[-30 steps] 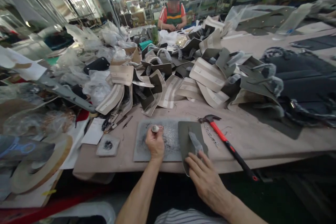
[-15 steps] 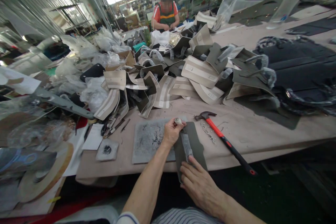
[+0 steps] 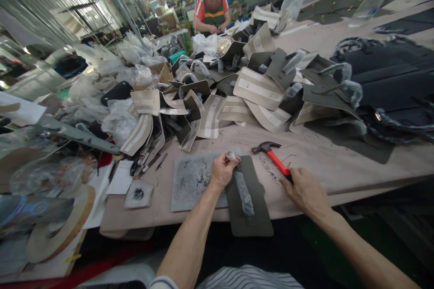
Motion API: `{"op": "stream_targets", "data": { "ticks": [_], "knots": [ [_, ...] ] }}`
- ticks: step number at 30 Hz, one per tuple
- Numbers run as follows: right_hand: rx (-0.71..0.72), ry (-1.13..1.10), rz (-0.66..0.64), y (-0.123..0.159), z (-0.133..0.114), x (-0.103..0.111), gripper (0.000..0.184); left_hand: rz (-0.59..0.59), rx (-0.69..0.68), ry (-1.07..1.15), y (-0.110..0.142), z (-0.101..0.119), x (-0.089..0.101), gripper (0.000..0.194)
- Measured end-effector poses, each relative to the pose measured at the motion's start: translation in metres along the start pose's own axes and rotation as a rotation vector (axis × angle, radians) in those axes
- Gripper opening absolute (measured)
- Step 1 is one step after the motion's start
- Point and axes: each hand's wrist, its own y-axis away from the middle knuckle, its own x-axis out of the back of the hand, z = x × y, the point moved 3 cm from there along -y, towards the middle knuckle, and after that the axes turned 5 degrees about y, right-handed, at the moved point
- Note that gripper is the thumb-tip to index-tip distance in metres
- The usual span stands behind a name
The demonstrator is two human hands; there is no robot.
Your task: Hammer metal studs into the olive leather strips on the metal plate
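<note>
My left hand (image 3: 222, 170) is closed around a short pale cylindrical tool (image 3: 231, 156), held upright at the upper left edge of a dark grey-green panel (image 3: 259, 194). Its lower end is hidden by my fingers. A plastic-wrapped handle (image 3: 244, 193) runs down the middle of that panel. The panel overlaps the right side of a grey slab (image 3: 190, 180), and its near end sticks out past the table edge. To the right, my right hand (image 3: 307, 189) is wrapped round the black grip of a claw hammer (image 3: 276, 160), whose head lies on the table.
Small metal bits (image 3: 268, 168) lie beside the hammer. Many panels with wrapped handles (image 3: 259, 88) are heaped across the table. Hand tools (image 3: 145, 165), a small pad (image 3: 138, 194) and a tape roll (image 3: 61, 230) are at left. Across the table sits a co-worker (image 3: 213, 11).
My right hand has left the wrapped handle, moved right and taken hold of the hammer grip. My left hand stays with the pale tool. The panel's near end has swung slightly right.
</note>
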Motion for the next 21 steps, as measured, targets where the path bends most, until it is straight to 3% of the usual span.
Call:
{"op": "stream_targets", "data": {
  "ticks": [5, 9, 11, 15, 17, 19, 21],
  "knots": [
    [-0.053, -0.138, -0.178, -0.009, 0.002, -0.005, 0.018, 0.019, -0.010, -0.051, 0.000, 0.002, -0.002, 0.026],
    [-0.048, -0.340, -0.175, -0.014, 0.003, -0.002, 0.013, 0.026, -0.026, -0.074, -0.001, 0.001, -0.002, 0.021],
    [-0.145, -0.575, -0.213, -0.014, 0.003, 0.001, 0.017, 0.016, -0.041, -0.101, 0.000, 0.000, -0.003, 0.017],
    [-0.386, -1.315, -0.584, -0.005, -0.016, 0.011, 0.015, -0.007, -0.105, -0.231, 0.002, 0.002, -0.004, 0.014],
    [-0.390, -1.453, -0.675, 0.000, -0.029, 0.026, 0.012, -0.040, -0.151, -0.317, 0.004, 0.004, -0.006, 0.012],
    [-0.350, -1.481, -0.624, 0.004, -0.038, 0.047, 0.017, -0.081, -0.190, -0.385, 0.005, 0.007, -0.007, 0.010],
    [-0.238, -1.406, -0.433, 0.006, -0.042, 0.070, 0.030, -0.102, -0.215, -0.413, 0.007, 0.009, -0.008, 0.009]
  ]
}}
